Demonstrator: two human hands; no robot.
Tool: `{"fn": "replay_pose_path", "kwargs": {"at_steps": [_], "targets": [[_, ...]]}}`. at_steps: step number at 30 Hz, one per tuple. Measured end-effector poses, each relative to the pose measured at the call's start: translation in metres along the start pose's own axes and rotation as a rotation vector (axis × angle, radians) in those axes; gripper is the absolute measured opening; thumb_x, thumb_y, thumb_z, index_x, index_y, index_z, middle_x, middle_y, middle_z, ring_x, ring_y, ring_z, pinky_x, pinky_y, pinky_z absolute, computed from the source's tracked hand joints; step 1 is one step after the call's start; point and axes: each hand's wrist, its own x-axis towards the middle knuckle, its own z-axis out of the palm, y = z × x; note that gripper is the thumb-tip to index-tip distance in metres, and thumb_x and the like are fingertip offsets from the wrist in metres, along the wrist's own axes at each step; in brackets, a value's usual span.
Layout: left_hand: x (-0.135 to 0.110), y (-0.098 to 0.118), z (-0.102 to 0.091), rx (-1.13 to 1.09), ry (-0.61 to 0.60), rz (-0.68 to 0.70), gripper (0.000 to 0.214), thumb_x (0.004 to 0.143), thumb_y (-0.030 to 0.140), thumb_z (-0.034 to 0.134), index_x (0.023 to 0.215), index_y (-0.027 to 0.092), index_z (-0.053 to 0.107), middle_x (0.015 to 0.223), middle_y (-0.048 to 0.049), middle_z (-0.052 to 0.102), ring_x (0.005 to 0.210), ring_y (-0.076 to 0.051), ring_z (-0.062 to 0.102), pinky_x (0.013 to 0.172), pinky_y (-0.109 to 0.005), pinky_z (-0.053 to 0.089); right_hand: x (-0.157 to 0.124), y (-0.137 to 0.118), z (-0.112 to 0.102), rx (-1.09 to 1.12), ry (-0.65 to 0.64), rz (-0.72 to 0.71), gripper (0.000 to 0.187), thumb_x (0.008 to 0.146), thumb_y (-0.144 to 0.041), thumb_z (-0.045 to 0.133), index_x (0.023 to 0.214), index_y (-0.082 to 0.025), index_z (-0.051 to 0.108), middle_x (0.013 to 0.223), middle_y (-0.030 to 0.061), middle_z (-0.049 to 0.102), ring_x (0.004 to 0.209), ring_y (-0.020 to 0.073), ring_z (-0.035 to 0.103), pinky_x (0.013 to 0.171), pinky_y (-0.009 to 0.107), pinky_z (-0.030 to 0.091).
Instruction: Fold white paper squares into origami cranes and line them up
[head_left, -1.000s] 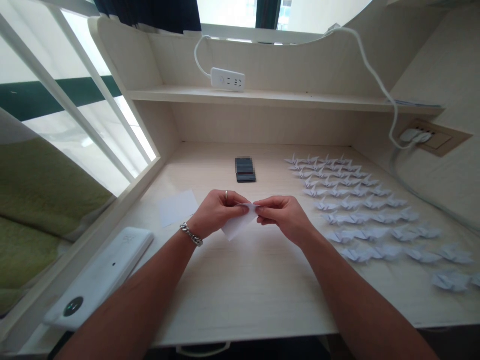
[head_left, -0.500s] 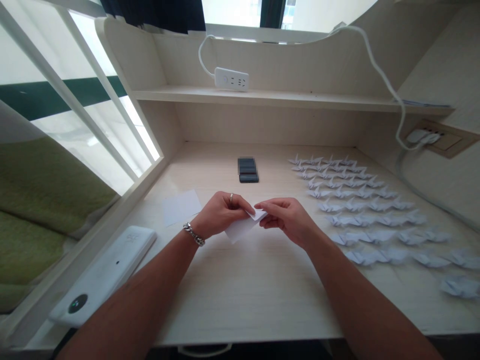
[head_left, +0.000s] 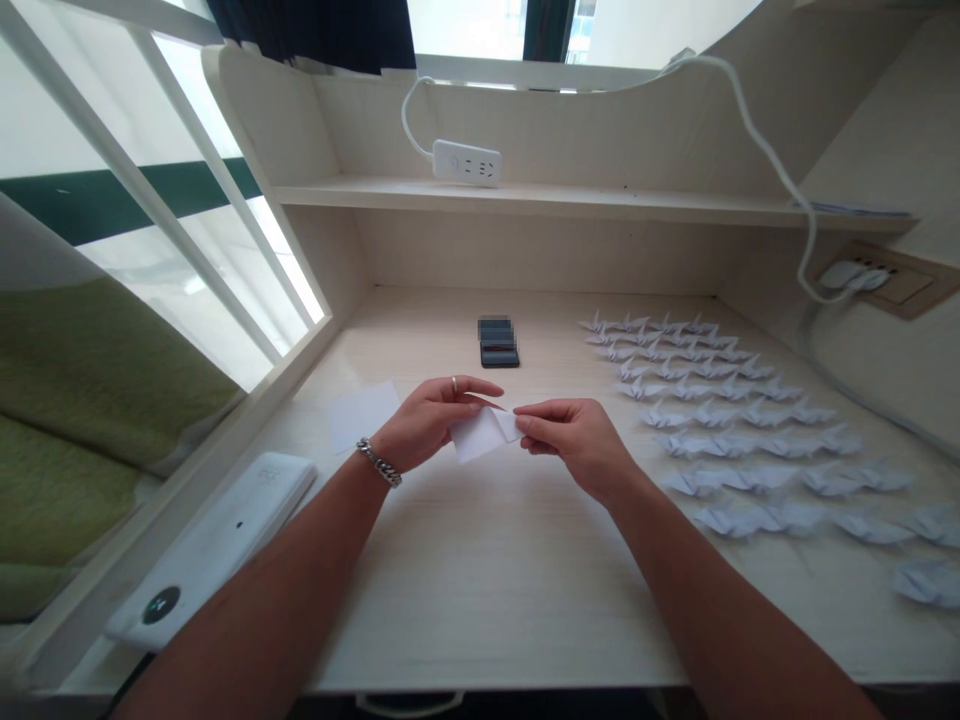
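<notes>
A partly folded sheet of white paper (head_left: 478, 437) is held just above the desk between my two hands. My left hand (head_left: 429, 423), with a ring and a chain bracelet, grips its left end between thumb and fingers, the index finger stretched out above it. At the other end, my right hand (head_left: 574, 437) pinches a small folded flap between thumb and fingertips. White folded paper cranes (head_left: 705, 388) stand in several rows to the right of my right hand. Left of my left hand lies flat white paper (head_left: 365, 415).
Behind my hands lies a dark phone (head_left: 498, 343), partly pixelated. A long white device (head_left: 217, 550) rests along the desk's left edge. On the shelf (head_left: 570, 199) stands a white power strip (head_left: 466, 163); its cable (head_left: 772, 160) runs to a wall socket (head_left: 896, 280) at right.
My left index finger has lifted and straightened away from the paper. The paper has turned to show more of its face, and its folded flap now sits at my right fingertips.
</notes>
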Motion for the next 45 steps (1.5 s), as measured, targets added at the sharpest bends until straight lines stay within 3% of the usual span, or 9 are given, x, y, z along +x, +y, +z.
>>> {"fn": "replay_pose_path", "kwargs": {"at_steps": [4, 8, 18, 34, 41, 45], "targets": [[0.001, -0.002, 0.002, 0.128, 0.048, 0.036, 0.031, 0.07, 0.033, 0.075, 0.094, 0.014, 0.072, 0.079, -0.0077, 0.072, 0.066, -0.014, 0.062, 0.057, -0.025, 0.046, -0.001, 0.002, 0.003, -0.027, 0.034, -0.042, 0.031, 0.06, -0.033, 0.082, 0.085, -0.014, 0.077, 0.07, 0.0066, 0.072, 0.059, 0.0143, 0.064, 0.063, 0.031, 0.055], [0.001, -0.005, 0.005, 0.247, 0.088, 0.052, 0.029, 0.063, 0.031, 0.081, 0.085, 0.013, 0.073, 0.071, -0.0049, 0.071, 0.064, -0.014, 0.062, 0.057, -0.024, 0.046, -0.002, 0.003, 0.004, -0.047, 0.022, -0.063, 0.033, 0.057, -0.032, 0.084, 0.084, -0.014, 0.077, 0.069, 0.0066, 0.073, 0.06, 0.0154, 0.064, 0.064, 0.032, 0.056], [-0.001, -0.004, 0.007, 0.363, 0.094, 0.08, 0.022, 0.064, 0.025, 0.079, 0.081, 0.013, 0.073, 0.068, -0.0029, 0.071, 0.062, -0.011, 0.061, 0.055, -0.021, 0.046, -0.003, 0.003, 0.006, -0.086, -0.054, 0.015, 0.036, 0.061, -0.04, 0.082, 0.085, -0.014, 0.077, 0.073, 0.007, 0.073, 0.059, 0.0138, 0.065, 0.062, 0.029, 0.056], [-0.003, 0.0, 0.01, 0.322, 0.114, 0.029, 0.019, 0.066, 0.023, 0.077, 0.081, 0.012, 0.072, 0.067, -0.0037, 0.071, 0.059, -0.011, 0.061, 0.051, -0.02, 0.044, -0.001, 0.009, 0.006, -0.054, -0.042, -0.011, 0.035, 0.056, -0.033, 0.085, 0.085, -0.014, 0.078, 0.071, 0.0064, 0.073, 0.059, 0.0137, 0.065, 0.062, 0.028, 0.056], [0.001, -0.001, 0.004, 0.13, 0.159, -0.018, 0.02, 0.075, 0.022, 0.067, 0.093, 0.014, 0.071, 0.064, -0.0024, 0.066, 0.053, -0.011, 0.057, 0.048, -0.022, 0.041, -0.003, 0.008, 0.01, -0.009, 0.005, 0.024, 0.034, 0.056, -0.031, 0.085, 0.084, -0.013, 0.077, 0.068, 0.0058, 0.072, 0.056, 0.012, 0.063, 0.06, 0.027, 0.055], [0.002, 0.001, -0.009, -0.003, 0.165, -0.06, 0.028, 0.081, 0.033, 0.064, 0.1, 0.012, 0.067, 0.075, -0.0099, 0.072, 0.064, -0.016, 0.064, 0.057, -0.026, 0.047, -0.003, 0.009, 0.011, -0.018, 0.021, 0.027, 0.034, 0.057, -0.032, 0.085, 0.084, -0.013, 0.077, 0.07, 0.0064, 0.073, 0.056, 0.012, 0.063, 0.059, 0.027, 0.055]]}}
